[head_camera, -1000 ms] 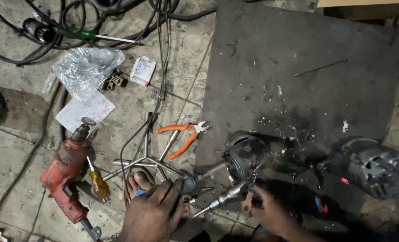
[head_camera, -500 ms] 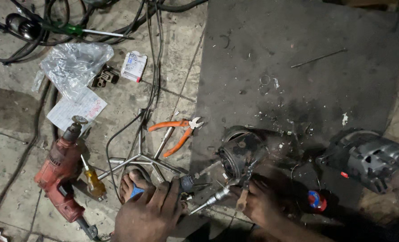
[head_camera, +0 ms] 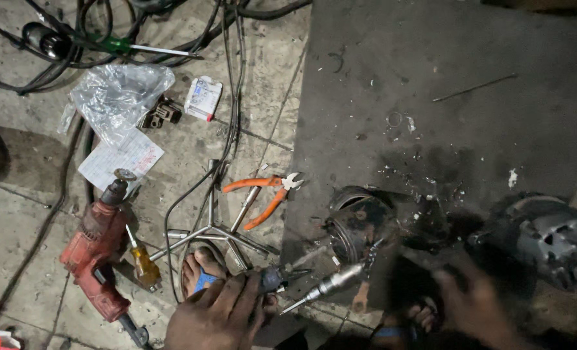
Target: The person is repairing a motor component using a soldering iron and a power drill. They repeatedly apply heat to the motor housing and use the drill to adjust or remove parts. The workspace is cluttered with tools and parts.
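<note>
Red drill (head_camera: pixel 94 259) lower left: scuffed matt plastic, metal chuck. Pliers (head_camera: pixel 265 194) centre: orange rubbery grips, dull steel. Bag (head_camera: pixel 116 97) upper left: clear crinkly plastic; paper slip (head_camera: pixel 120 159) below it. Floor (head_camera: pixel 16 194): rough concrete. Mat (head_camera: pixel 444 78) upper right: dark, matt, gritty. Motor housing (head_camera: pixel 554 240) right: greasy cast metal.

A repair workshop floor: bare concrete strewn with a red power drill (head_camera: pixel 97 259), orange cutting pliers (head_camera: pixel 265 194), a yellow-handled screwdriver (head_camera: pixel 142 262), a cross wheel wrench (head_camera: pixel 214 227), tangled black cables (head_camera: pixel 107 32) and a dismantled alternator (head_camera: pixel 551 243).
</note>
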